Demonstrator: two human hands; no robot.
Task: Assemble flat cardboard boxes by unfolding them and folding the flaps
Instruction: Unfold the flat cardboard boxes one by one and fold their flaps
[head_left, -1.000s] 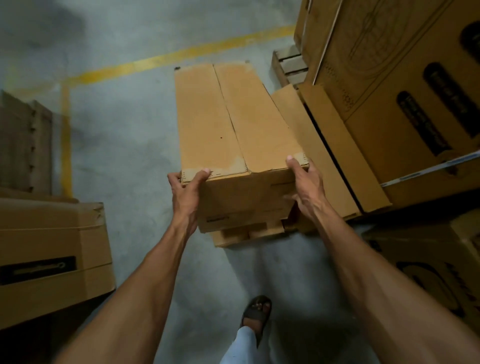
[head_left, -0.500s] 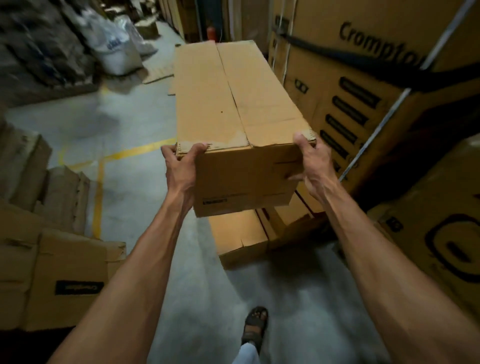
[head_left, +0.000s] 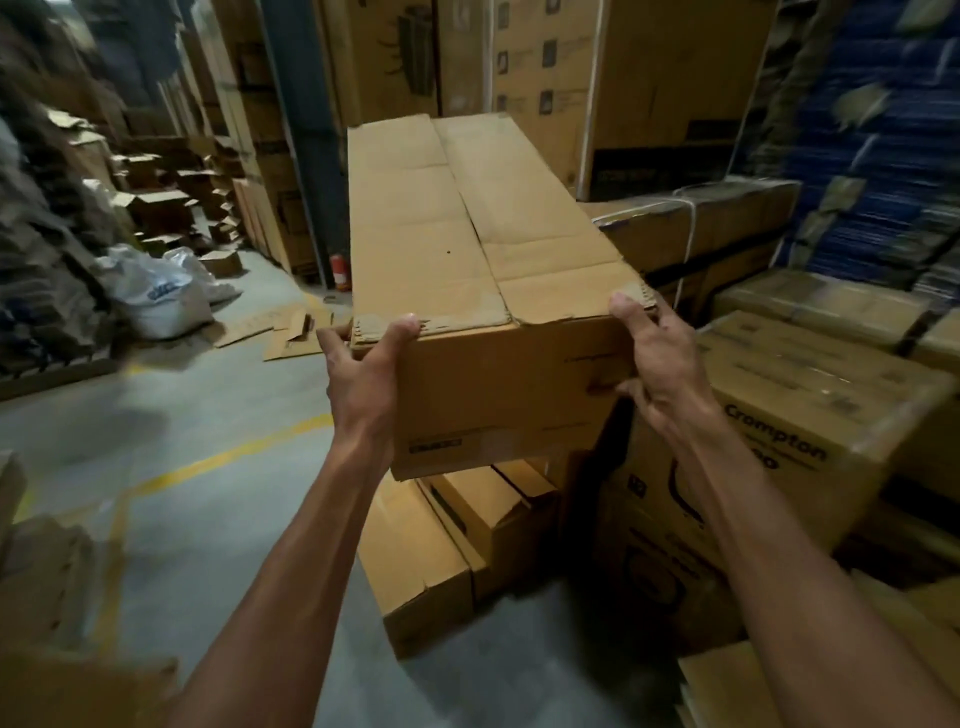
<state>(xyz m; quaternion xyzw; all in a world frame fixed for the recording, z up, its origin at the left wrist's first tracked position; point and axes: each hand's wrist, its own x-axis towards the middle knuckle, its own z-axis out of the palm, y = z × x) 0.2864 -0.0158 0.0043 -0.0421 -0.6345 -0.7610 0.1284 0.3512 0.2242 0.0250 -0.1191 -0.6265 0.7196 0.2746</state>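
A long brown cardboard box (head_left: 467, 249), assembled with its two top flaps folded closed and meeting along a centre seam, is held up in the air in front of me. My left hand (head_left: 366, 364) grips its near left corner, thumb on top. At the near right corner my right hand (head_left: 657, 358) grips the box, thumb over the top edge and fingers on the end face. The far end of the box points away from me.
Below the held box lie several assembled boxes (head_left: 452, 540) on the grey floor. Printed cartons (head_left: 800, 415) are stacked at the right and behind. White sacks (head_left: 156, 296), cardboard scraps and a yellow floor line (head_left: 218, 457) lie at the left.
The box has risen from low over the stacked boxes to chest height. Both hands kept their grip at the near corners. My view has tilted up toward the stacked cartons.
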